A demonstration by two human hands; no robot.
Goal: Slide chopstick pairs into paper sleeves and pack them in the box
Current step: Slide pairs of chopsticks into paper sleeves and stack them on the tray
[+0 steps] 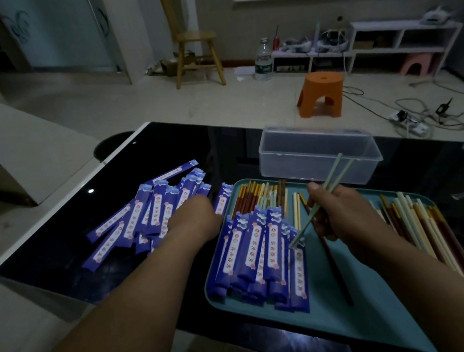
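Pale green chopsticks (pixel 304 229), one pair, are slanting up out of the right hand (pixel 346 213), whose fingers are pinching them near the middle. Their lower tips are touching down at the right edge of the stacked blue sleeves (pixel 253 250) on the teal tray (pixel 350 323), and their upper ends are crossing the near wall of the clear box (pixel 310 147). That box is standing open just beyond the tray's far rim. A brown chopstick (pixel 338 274) is lying in the bare strip of tray under the hand, between the stack and the loose chopsticks (pixel 418 218) lining the right rim. The left hand (pixel 194 214) is reaching well apart from the right one into the loose sleeve pile (pixel 141 218) on the black desk (pixel 53 230). Its fingers are hidden, so I cannot tell whether it is gripping anything. Dark desk is showing between the pile and the white left edge.
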